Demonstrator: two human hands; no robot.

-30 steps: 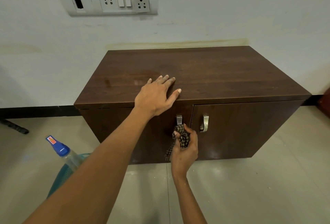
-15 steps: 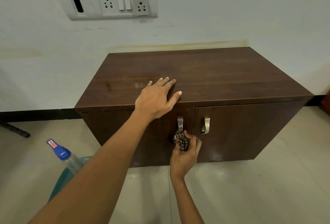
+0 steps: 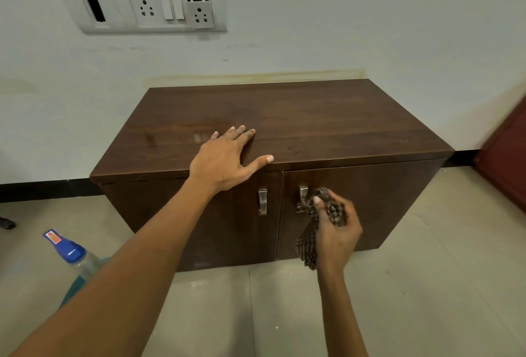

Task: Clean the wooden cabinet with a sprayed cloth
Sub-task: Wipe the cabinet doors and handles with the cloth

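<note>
One wooden cabinet (image 3: 327,123), two handles (image 3: 262,201). Left grip (image 3: 222,160) flat, fingers spread, on top; right grip (image 3: 338,237) clutching one checked cloth (image 3: 307,245). One spray bottle (image 3: 71,254), label unreadable.

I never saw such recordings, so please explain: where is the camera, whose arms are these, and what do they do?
No machine is here: the arms belong to a person who wears one camera on the head, so the picture looks forward and down. The left hand lies flat on the top of the wooden cabinet, near its front edge. The right hand grips a checked cloth and holds it at the right door's metal handle. A bottle with a blue cap shows at the lower left; a socket panel is on the wall above.
</note>
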